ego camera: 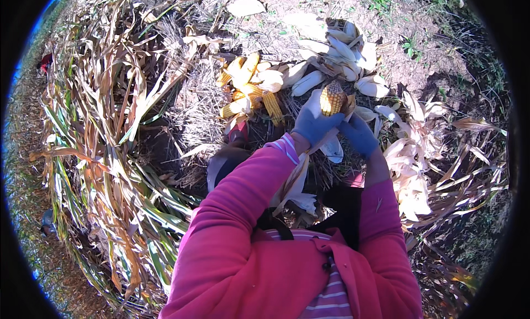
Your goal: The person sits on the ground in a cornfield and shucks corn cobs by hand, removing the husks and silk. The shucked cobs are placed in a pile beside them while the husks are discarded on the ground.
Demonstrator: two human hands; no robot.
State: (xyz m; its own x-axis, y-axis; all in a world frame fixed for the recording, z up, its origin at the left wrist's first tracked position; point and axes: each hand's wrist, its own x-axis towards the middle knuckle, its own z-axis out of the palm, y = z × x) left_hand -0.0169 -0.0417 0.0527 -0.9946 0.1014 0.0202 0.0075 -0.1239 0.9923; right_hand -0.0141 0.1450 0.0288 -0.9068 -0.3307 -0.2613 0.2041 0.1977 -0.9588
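My left hand (315, 122), in a blue-grey glove, holds a partly husked ear of corn (332, 98) whose yellow kernels and darker tip point away from me. My right hand (359, 135), gloved alike, grips the husk at the ear's right side. Pale husk leaves (302, 186) hang below my hands towards my lap. Beyond and left of my left hand lies a pile of bare yellow corn ears (250, 89), some with bits of husk. Several ears in pale husks (341, 56) lie just beyond my hands.
A large heap of dry corn stalks (112, 153) spreads along my left. Stripped husks (414, 161) lie in a pile at my right, with more stalks (468, 186) beside them. A red shoe (239, 132) shows near the bare ears. Straw and soil cover the ground.
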